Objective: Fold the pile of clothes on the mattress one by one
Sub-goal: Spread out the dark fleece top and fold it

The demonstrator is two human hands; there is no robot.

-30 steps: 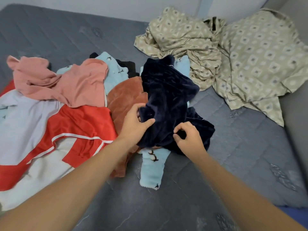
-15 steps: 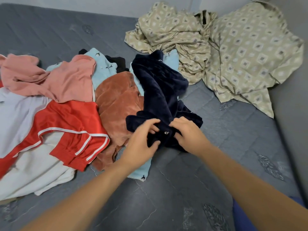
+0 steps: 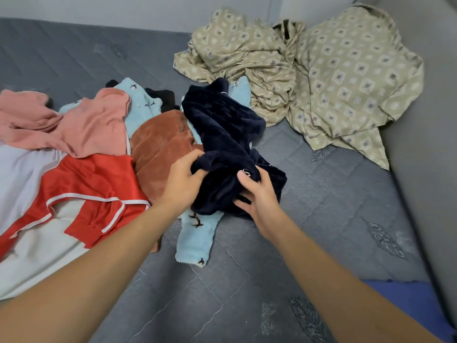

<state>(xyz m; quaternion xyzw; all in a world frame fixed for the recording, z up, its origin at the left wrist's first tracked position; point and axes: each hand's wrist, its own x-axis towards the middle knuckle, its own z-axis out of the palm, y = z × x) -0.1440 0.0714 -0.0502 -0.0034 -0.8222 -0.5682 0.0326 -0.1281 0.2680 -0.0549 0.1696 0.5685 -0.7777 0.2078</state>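
Observation:
A crumpled navy fleece garment (image 3: 222,129) lies on top of the clothes pile in the middle of the grey mattress (image 3: 333,199). My left hand (image 3: 181,181) grips its near left edge, fingers curled into the cloth. My right hand (image 3: 257,194) holds the near right part, thumb on top near a small white ring. Under the navy piece lie a rust-brown fleece (image 3: 160,147) and a light blue garment with small dark bird prints (image 3: 195,238). Farther left are a pink top (image 3: 81,127) and a red-and-white jersey (image 3: 86,194).
Two beige patterned garments (image 3: 346,75) lie spread at the back right, against a grey upholstered side (image 3: 425,169). A black item (image 3: 165,97) peeks from behind the pile. Blue fabric (image 3: 408,300) shows at the lower right. Bare mattress lies in front of the pile.
Both hands have shifted their hold on the navy garment's near end. My right hand went from a pinch to a wider grasp, and the near end is now bunched between the hands.

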